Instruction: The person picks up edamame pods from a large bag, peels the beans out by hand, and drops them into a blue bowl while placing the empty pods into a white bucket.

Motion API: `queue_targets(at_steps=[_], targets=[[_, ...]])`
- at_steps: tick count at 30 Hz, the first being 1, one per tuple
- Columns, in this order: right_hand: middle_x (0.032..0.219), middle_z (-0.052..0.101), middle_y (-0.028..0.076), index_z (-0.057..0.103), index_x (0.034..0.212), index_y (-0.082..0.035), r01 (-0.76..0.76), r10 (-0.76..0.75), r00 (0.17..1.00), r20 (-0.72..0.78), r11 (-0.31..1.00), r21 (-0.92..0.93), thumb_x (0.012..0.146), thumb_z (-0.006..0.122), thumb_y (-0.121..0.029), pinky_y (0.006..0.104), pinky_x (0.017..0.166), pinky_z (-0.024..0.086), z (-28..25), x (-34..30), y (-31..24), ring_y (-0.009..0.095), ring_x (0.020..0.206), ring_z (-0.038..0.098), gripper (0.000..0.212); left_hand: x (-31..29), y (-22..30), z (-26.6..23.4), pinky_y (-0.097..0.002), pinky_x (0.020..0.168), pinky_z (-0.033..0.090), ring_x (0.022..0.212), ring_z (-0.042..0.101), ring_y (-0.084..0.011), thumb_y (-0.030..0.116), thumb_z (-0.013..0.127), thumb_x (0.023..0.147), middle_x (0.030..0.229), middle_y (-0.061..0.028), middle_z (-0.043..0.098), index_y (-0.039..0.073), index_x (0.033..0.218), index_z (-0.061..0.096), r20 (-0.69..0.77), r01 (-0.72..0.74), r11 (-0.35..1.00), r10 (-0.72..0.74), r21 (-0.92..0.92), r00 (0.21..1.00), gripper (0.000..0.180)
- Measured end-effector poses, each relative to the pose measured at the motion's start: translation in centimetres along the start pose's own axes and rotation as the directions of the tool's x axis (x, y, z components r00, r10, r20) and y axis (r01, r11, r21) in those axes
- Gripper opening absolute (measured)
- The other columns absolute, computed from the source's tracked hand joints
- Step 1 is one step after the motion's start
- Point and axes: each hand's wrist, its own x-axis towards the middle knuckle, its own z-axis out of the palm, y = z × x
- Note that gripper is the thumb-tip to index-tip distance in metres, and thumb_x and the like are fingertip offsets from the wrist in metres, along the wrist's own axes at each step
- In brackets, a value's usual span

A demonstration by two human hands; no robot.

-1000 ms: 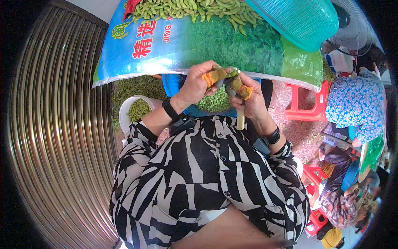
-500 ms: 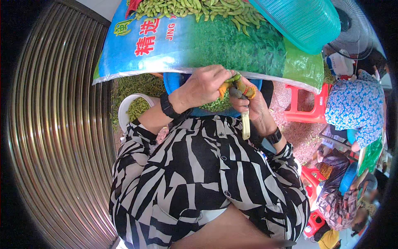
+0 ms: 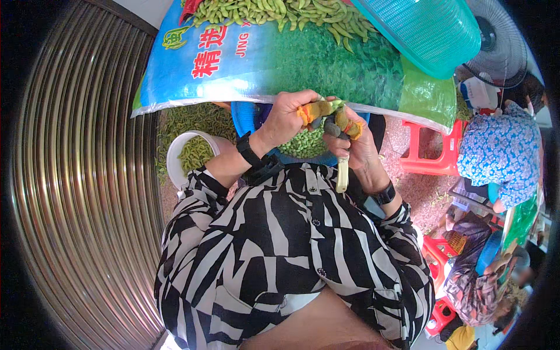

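Note:
My left hand point(image 3: 290, 118) is closed, thumb and fingers pinching a green bean pod point(image 3: 336, 105) that lies between both hands. A cream-handled tool point(image 3: 342, 175) sticks down out of my right hand point(image 3: 357, 142), whose fingers are curled around it; its working end is hidden. Orange and brownish wraps cover some fingertips, and dark grey covers show on the right ones. Just beneath the hands stands a blue basin point(image 3: 241, 114) holding shelled green beans point(image 3: 304, 144).
Ahead, a printed plastic sheet point(image 3: 245, 76) carries a heap of bean pods point(image 3: 286, 13) and a teal basket point(image 3: 420, 41). A white bucket point(image 3: 177, 153) of pods stands left, beside a ribbed metal shutter point(image 3: 87, 175). Red stools point(image 3: 430, 163), a fan point(image 3: 496, 44) and other people point(image 3: 499, 143) are right.
My left hand has turned, so its orange-wrapped thumb now shows along the pod. Between the fingers, the pod looks paler. My right hand with the tool has barely moved.

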Motion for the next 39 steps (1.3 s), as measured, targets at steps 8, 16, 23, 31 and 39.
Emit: queue_targets(at_steps=[8, 16, 23, 31, 39], targets=[[0.069, 0.054, 0.000, 0.063, 0.104, -0.003, 0.268, -0.330, 0.940, -0.089, 0.873, -0.407, 0.095, 0.052, -0.011, 0.0186, 0.038, 0.029, -2.3, 0.5, -0.1, 0.005, 0.045, 0.040, 0.016, -0.9, -0.4, 0.0, -0.0199, 0.043, 0.037, 0.052, 0.052, -0.0043, 0.002, 0.048, 0.088, 0.066, 0.0012, 0.056, 0.002, 0.095, 0.064, 0.052, -0.027, 0.997, 0.023, 0.070, 0.998, 0.018], [0.067, 0.053, 0.000, 0.061, 0.099, -0.003, 0.232, -0.291, 0.954, -0.078, 0.874, -0.427, 0.094, 0.049, -0.008, 0.0188, 0.038, 0.029, -1.9, 0.8, 0.3, 0.004, 0.045, 0.039, 0.014, 0.7, -1.5, 0.7, -0.0190, 0.053, 0.040, 0.063, 0.050, -0.0016, 0.006, 0.063, 0.088, 0.078, 0.0009, 0.058, 0.003, 0.100, 0.050, 0.142, 0.138, 0.979, -0.117, -0.151, 0.983, 0.018], [0.064, 0.051, 0.002, 0.059, 0.100, -0.002, 0.044, -0.048, 0.999, -0.021, 0.986, -0.158, 0.095, 0.047, -0.016, 0.0196, 0.035, 0.027, -3.2, 0.8, 0.0, 0.005, 0.042, 0.036, 0.018, 0.0, -1.5, 1.1, -0.0221, 0.051, 0.037, 0.061, 0.048, -0.0017, 0.004, 0.067, 0.084, 0.063, 0.0026, 0.055, 0.002, 0.095, 0.049, 0.132, -0.144, 0.983, 0.128, 0.116, 0.983, 0.021], [0.064, 0.052, 0.004, 0.059, 0.098, -0.002, 0.129, -0.138, 0.990, -0.024, 0.963, -0.236, 0.096, 0.047, -0.016, 0.0195, 0.035, 0.027, -2.6, 0.8, 0.2, 0.005, 0.041, 0.036, 0.019, -0.3, -2.4, 1.4, -0.0215, 0.058, 0.045, 0.066, 0.055, -0.0060, -0.002, 0.055, 0.087, 0.083, -0.0018, 0.060, 0.004, 0.105, 0.051, 0.029, -0.024, 0.995, 0.027, -0.097, 0.999, 0.020], [0.067, 0.056, 0.001, 0.062, 0.098, -0.003, 0.167, -0.201, 0.979, -0.039, 0.896, -0.410, 0.094, 0.054, -0.014, 0.0197, 0.036, 0.027, -3.4, 0.1, -0.6, 0.005, 0.042, 0.037, 0.015, 0.1, -0.4, 0.4, -0.0192, 0.040, 0.033, 0.051, 0.048, -0.0056, -0.001, 0.045, 0.089, 0.078, -0.0032, 0.059, 0.005, 0.105, 0.049, 0.264, 0.317, 0.886, -0.234, -0.338, 0.936, 0.018]])
